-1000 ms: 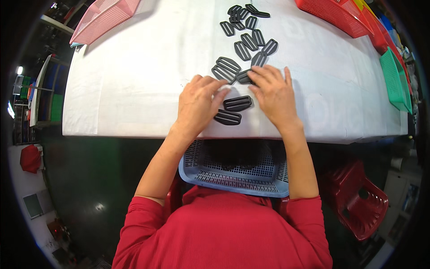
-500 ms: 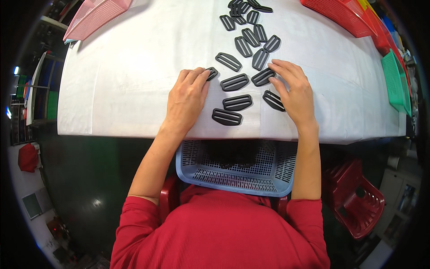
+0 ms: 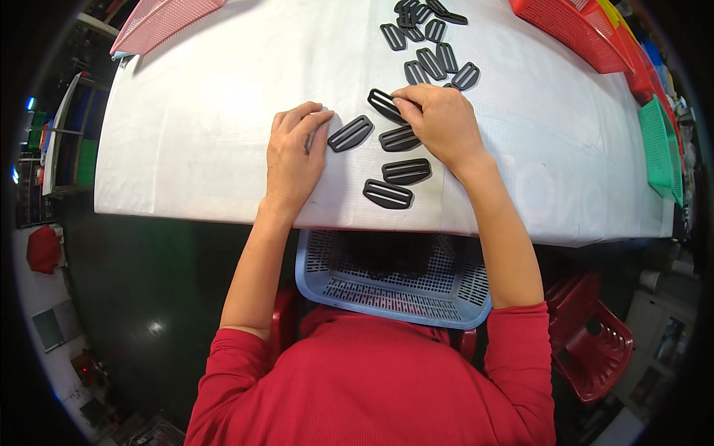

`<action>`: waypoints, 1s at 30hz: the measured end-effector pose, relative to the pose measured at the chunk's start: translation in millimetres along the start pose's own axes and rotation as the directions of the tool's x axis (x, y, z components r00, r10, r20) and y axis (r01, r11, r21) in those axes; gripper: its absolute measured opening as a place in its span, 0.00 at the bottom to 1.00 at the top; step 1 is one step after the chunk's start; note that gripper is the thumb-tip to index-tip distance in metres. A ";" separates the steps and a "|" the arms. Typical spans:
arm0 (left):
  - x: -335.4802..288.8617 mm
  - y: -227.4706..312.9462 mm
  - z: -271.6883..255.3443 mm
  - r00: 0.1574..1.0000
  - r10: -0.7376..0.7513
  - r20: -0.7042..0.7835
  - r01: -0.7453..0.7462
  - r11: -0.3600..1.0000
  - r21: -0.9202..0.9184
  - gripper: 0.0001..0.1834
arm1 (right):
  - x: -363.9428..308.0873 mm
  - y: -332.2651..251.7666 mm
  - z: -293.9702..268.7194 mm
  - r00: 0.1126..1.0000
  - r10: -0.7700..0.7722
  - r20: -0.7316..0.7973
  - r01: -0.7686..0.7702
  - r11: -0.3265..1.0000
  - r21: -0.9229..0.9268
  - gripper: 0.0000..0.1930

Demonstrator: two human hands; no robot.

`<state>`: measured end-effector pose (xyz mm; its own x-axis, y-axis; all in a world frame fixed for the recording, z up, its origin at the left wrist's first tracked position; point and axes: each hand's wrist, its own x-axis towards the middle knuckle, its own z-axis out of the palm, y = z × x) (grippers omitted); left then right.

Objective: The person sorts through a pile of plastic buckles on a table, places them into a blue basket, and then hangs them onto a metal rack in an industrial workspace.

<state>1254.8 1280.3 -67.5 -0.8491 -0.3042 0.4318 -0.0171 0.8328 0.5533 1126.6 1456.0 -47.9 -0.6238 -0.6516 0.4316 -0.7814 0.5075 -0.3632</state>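
Note:
Black plastic strap sliders lie on the white-covered table. My right hand (image 3: 444,125) is closed, its thumb and finger pinching the near end of one slider (image 3: 381,102), which looks slightly tilted; the fingers partly cover another slider (image 3: 396,139) just below. To the left, my left hand (image 3: 296,154) rests at the table with fingers bent and apart, holding nothing. A single slider (image 3: 350,134) lies right beside its fingertips. Closer to the front edge are two more, one slider (image 3: 407,172) above the other slider (image 3: 387,194).
Further sliders (image 3: 431,64) are scattered toward the far side, some overlapping. A blue basket (image 3: 394,303) with dark contents sits on my lap below the table edge. Pink basket (image 3: 160,26) far left; red basket (image 3: 573,33) and green basket (image 3: 658,149) at right. A red chair (image 3: 595,338) stands right.
My left hand has let go of its slider, which now lies beside it. My right hand has moved left and taken hold of a slider. Two sliders formerly near my right hand no longer show.

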 end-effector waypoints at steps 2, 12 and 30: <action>-2.2 -1.0 0.8 1.000 0.005 -0.008 -0.005 1.000 0.001 0.10 | -1.3 5.7 -1.9 0.980 0.161 0.118 -0.174 0.979 0.106 0.07; -2.5 2.5 -0.4 1.000 -0.025 -0.007 0.025 0.999 -0.043 0.10 | -8.8 69.1 -48.2 0.953 0.070 0.296 -0.074 0.997 0.001 0.18; -3.2 4.3 0.2 1.000 -0.024 0.000 0.024 0.999 -0.037 0.10 | -66.1 42.5 -57.4 0.989 0.032 0.144 -0.029 0.999 -0.018 0.10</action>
<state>1257.3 1285.0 -66.6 -0.8487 -0.3243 0.4178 -0.0183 0.8075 0.5895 1133.7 1553.0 -44.4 -0.6392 -0.7095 0.2968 -0.7630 0.5365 -0.3606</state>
